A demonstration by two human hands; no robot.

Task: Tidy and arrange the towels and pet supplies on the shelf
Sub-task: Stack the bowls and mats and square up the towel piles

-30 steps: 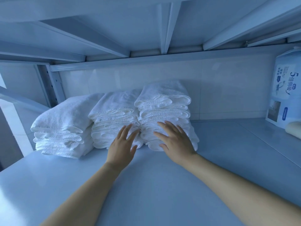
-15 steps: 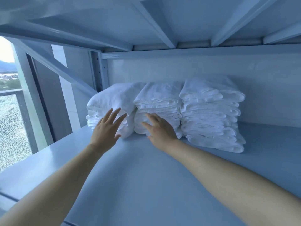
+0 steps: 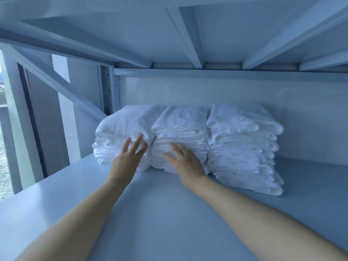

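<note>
Towels first: three white stacks sit side by side, touching, at the back left of the shelf (image 3: 169, 213). Close in, our forearms cross its smooth, hard board. Our left hand (image 3: 128, 159) lies spread, fingers fanned flat on the front of the left stack (image 3: 120, 127). Our right hand (image 3: 185, 162), fingers straight, presses the middle stack (image 3: 180, 129). A second ago we pushed the middle stack and the right stack (image 3: 243, 144), so we've moved one pile left, and squaring looks nearly finished. Soft terry, with rounded folds and ribbed layers. Behind stand a glossy wall and a steel post (image 3: 109, 87).
</note>
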